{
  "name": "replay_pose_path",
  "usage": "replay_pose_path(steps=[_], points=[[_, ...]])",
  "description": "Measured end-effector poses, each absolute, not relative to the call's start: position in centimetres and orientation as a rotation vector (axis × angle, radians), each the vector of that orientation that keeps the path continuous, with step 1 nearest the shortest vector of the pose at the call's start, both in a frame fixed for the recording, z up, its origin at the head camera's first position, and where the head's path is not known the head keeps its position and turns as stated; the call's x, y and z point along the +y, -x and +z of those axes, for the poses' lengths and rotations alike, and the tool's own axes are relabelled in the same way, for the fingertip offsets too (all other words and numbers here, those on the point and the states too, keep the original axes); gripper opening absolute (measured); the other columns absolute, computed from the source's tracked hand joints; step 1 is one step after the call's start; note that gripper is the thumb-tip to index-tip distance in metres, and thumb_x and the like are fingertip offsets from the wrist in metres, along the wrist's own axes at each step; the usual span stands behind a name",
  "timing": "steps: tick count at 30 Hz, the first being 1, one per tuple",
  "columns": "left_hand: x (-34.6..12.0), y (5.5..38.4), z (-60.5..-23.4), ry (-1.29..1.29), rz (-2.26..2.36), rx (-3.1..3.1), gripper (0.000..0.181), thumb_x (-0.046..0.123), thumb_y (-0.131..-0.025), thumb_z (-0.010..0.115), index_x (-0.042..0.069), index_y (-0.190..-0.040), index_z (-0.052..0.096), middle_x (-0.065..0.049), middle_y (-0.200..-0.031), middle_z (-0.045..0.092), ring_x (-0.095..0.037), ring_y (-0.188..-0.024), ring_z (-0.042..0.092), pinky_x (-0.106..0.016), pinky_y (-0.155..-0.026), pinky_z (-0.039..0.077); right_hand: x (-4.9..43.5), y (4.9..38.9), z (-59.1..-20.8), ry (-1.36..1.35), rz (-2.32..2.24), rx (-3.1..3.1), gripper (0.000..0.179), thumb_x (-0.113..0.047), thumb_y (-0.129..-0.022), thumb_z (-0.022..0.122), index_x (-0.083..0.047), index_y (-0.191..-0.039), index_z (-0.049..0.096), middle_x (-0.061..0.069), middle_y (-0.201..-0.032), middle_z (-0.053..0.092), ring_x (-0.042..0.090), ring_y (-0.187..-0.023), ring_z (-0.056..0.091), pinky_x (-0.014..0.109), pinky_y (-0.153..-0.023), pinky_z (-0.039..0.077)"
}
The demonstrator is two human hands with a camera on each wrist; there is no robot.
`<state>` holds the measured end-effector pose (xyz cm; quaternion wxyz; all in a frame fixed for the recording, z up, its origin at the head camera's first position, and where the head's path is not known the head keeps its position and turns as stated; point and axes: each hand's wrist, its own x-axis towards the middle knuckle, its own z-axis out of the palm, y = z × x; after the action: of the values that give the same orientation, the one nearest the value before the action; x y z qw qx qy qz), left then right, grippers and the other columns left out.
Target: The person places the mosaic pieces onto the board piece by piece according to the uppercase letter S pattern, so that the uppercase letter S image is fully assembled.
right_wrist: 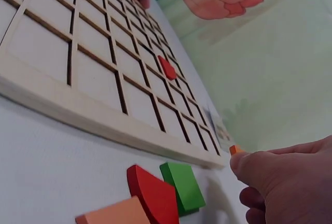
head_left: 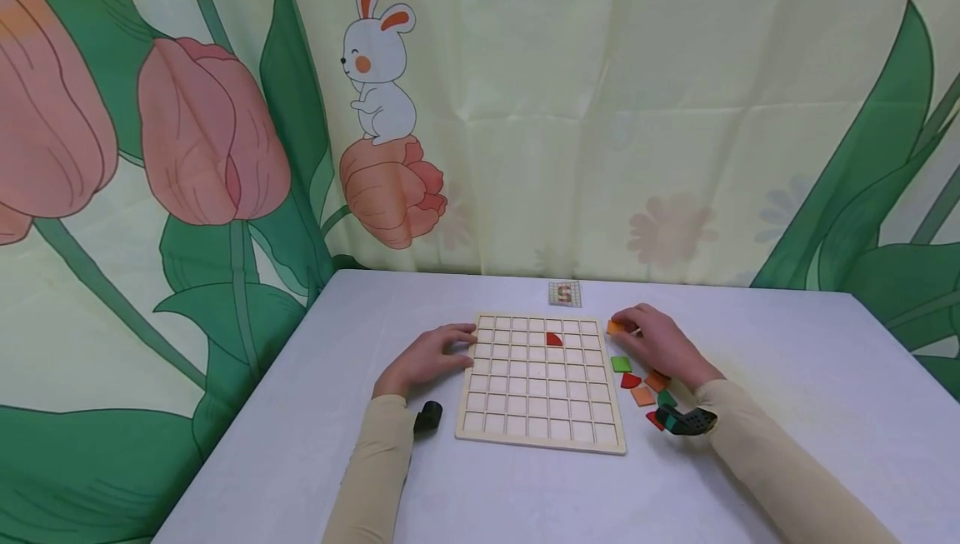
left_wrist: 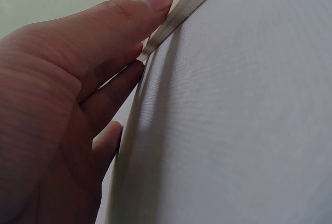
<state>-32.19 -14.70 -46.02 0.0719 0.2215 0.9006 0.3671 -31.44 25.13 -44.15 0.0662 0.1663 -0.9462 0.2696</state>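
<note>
A wooden grid board (head_left: 540, 444) lies on the table, with one red quarter-round tile (head_left: 553, 339) in a cell of its upper part. My left hand (head_left: 431, 356) is at the board's left side, thumb and fingertips touching the edge with the fingers fairly straight. Beyond the upper right corner, my right hand (head_left: 662, 346) pinches an orange tile (head_left: 614, 327) between thumb and finger; in the right wrist view only a small end of that tile (right_wrist: 234, 150) shows past the thumb.
Right of the board lie loose tiles: a light green square (head_left: 621, 364), a red quarter-round (head_left: 630, 381), an orange square (head_left: 642, 396), a dark green piece (head_left: 666, 399) and others partly under the right wrist. Behind the board lies a small patterned card (head_left: 565, 294). A printed curtain (head_left: 525, 194) hangs behind the table.
</note>
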Motion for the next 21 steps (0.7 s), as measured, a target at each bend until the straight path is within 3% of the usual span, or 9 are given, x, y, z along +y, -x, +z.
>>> replay_pose_path(steps=[9, 21], points=[[-14.7, 32.2, -46.1, -0.652, 1.111, 2.706, 0.041, 0.028, -0.089, 0.072, 0.015, -0.127, 0.066, 0.007, -0.147, 0.048, -0.018, -0.141, 0.035, -0.040, -0.115, 0.030, 22.9, 31.9, -43.6, -0.530, 0.904, -2.843, 0.028, -0.012, -0.093, 0.067, 0.002, -0.117, 0.066, 0.014, -0.112, 0.059, 0.029, -0.098, 0.061, 0.047, -0.088, 0.054], [-14.6, 32.1, -46.0, -0.642, 1.127, 2.692, 0.040, 0.027, -0.089, 0.073, 0.014, -0.126, 0.066, 0.006, -0.147, 0.048, -0.018, -0.141, 0.035, -0.040, -0.115, 0.030, 18.6, 32.1, -43.1, -0.728, 0.889, -2.834, 0.026, -0.014, -0.091, 0.069, -0.002, -0.114, 0.070, 0.008, -0.101, 0.063, 0.021, -0.089, 0.059, 0.039, -0.080, 0.053]])
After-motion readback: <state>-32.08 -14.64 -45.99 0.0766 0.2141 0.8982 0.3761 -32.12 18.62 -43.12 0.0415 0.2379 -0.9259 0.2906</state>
